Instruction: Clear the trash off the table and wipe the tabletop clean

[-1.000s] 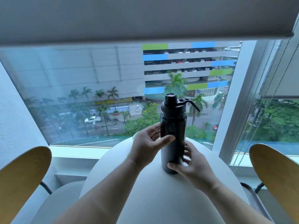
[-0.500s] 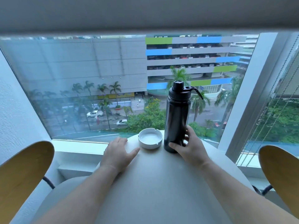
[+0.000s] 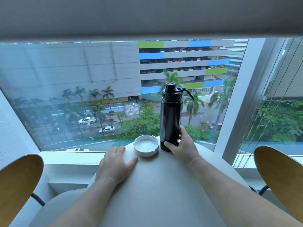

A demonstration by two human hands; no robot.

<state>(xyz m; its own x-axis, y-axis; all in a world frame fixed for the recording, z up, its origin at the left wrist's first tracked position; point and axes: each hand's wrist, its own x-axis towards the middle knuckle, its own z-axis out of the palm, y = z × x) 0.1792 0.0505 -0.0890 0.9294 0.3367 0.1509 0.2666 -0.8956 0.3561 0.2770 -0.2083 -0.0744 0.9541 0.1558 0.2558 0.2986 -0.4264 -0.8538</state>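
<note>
A tall black bottle (image 3: 170, 115) with a screw cap and loop strap stands upright at the far edge of the round white table (image 3: 157, 190). My right hand (image 3: 182, 146) wraps around the bottle's base. Just left of the bottle sits a white ashtray (image 3: 146, 145), which looks empty. My left hand (image 3: 115, 164) lies flat on the tabletop left of the ashtray, fingers apart, its thumb near the ashtray's rim. No trash shows on the tabletop.
A large window (image 3: 98, 95) rises right behind the table, with a sill (image 3: 68, 157) below it. Wooden chair backs stand at the left (image 3: 16, 185) and right (image 3: 282, 177). Blind cords (image 3: 268, 104) hang at the right.
The bottle has gone from the table's middle to the far edge beside the ashtray. My left hand let go of it and now rests flat on the table.
</note>
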